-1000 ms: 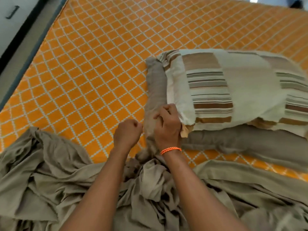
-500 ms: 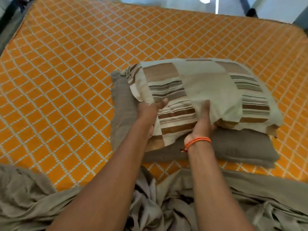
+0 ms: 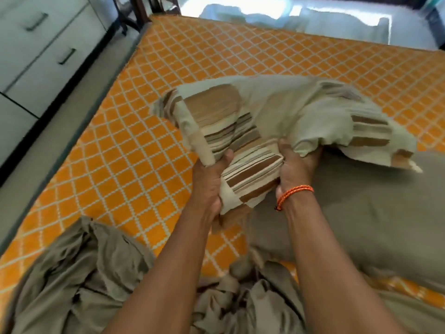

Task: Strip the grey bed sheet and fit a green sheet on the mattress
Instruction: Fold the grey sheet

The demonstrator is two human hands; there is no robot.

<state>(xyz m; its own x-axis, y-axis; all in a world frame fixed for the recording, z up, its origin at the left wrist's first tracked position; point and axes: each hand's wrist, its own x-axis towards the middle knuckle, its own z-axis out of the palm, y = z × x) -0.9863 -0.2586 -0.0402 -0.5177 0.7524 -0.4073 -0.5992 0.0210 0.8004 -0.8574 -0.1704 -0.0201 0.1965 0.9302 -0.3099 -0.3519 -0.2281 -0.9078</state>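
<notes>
Grey sheet (image 3: 79,280): stripped from most of the mattress (image 3: 134,150) and bunched in a crumpled heap at the near edge, between and around the forearms; no green sheet is seen. Striped pillow (image 3: 269,121): half a second ago lying flat on the grey pillow (image 3: 361,213), now raised at its near-left end and sagging to the right, its far-right corner apparently still resting on the grey pillow. Left hand (image 3: 208,183): fingers curled round the pillow's near-left corner, thumb on top. Right hand (image 3: 295,168): fingers closed on a fold of the cover at the near edge, an orange wristband (image 3: 293,195) at the wrist. Judgement: the pillows are being cleared off, so that the heap can be pulled away and the new sheet spread. Edges and room: the orange quilted top is bare to the left and far sides; the left edge borders a strip of floor (image 3: 60,131) and a drawer unit (image 3: 36,44); pale bedding (image 3: 301,20) lies beyond the far edge. The open left half appears to offer room for setting the pillow down.
</notes>
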